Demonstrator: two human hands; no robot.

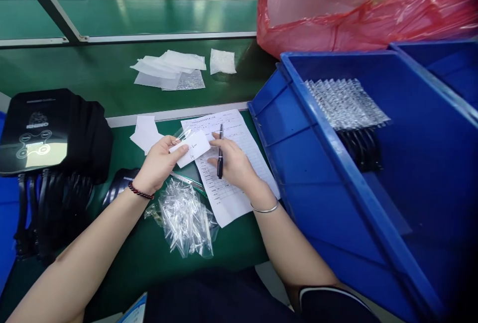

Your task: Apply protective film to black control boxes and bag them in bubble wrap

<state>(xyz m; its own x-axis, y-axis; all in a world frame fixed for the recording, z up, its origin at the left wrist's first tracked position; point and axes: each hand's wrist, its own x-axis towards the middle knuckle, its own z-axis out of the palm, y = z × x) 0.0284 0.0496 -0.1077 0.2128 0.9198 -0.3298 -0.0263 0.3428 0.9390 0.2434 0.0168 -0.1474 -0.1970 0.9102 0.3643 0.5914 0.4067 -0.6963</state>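
Observation:
Pinched between thumb and fingers of my left hand [160, 161] is a small white card [194, 149] with handwriting on it. A piece of clear plastic film [182, 134] shows behind the card, by the same fingers. My right hand [234, 161] holds a black pen [220, 156], its fingertips close to the card's right edge. Beneath both hands lies a printed form [224, 208] with a table on it. Below my left hand rests a heap of clear plastic bags [186, 223], with a green and silver strip [188, 181] just above it.
Black devices with cables [45, 129] are stacked at the left. White slips [145, 131] lie beyond my left hand, and white sheets [168, 66] on the ledge behind. At the right stands a blue bin [313, 173] containing bubble-wrapped items [347, 101]; a red plastic bag [358, 19] sits behind it.

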